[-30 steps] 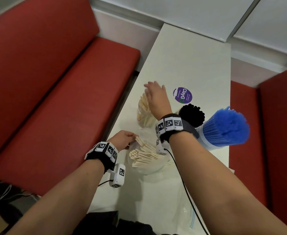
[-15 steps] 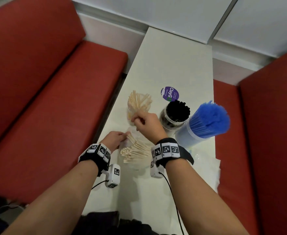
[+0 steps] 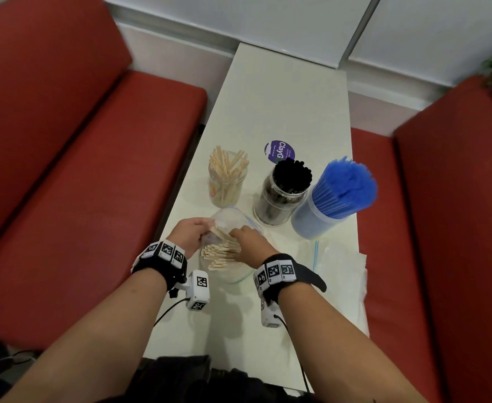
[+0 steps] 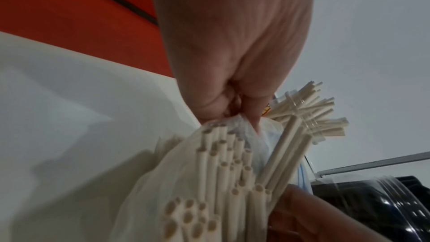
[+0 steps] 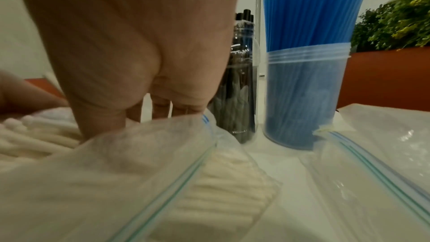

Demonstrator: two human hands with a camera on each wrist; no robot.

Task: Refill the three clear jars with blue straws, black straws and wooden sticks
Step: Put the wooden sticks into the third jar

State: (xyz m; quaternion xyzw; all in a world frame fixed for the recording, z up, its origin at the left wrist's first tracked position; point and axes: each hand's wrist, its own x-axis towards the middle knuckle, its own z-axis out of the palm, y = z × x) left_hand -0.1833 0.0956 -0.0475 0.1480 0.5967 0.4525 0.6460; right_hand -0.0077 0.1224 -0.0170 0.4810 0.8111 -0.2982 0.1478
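Wooden sticks (image 3: 224, 251) lie bundled in a clear zip bag (image 3: 233, 219) on the white table (image 3: 285, 106), just in front of the three jars. From the head view, the left hand (image 3: 188, 235) holds the bag's left edge while the right hand (image 3: 249, 245) reaches into the mouth, fingers down among the sticks. The stick jar (image 3: 226, 181) stands behind the bag, only loosely filled, with its sticks splaying outward. The black jar (image 3: 281, 196) and blue jar (image 3: 326, 207) look packed. The risk here, I judge, is a lifted handful fanning out and catching the bag's lip, scattering sticks over the near table edge.

At the left wrist, the left hand (image 4: 232, 52) pinches a fold of bag film (image 4: 235, 126) between thumb and curled fingers. The stick ends (image 4: 221, 172) point toward the camera. If that pinch slips, the bag may drag along with the pull.

At the right wrist, the right hand (image 5: 130, 43) has its fingers (image 5: 160, 109) pointing down into the bag opening, slightly spread; whether they already grip any sticks I cannot tell, since the film hides the tips. An empty bag (image 5: 372, 154) lies beside the blue jar (image 5: 304, 89), and the black jar (image 5: 239, 80) stands close behind the fingers. A wide swing toward the stick jar could, I think, knock those splayed sticks or tip the light jar.
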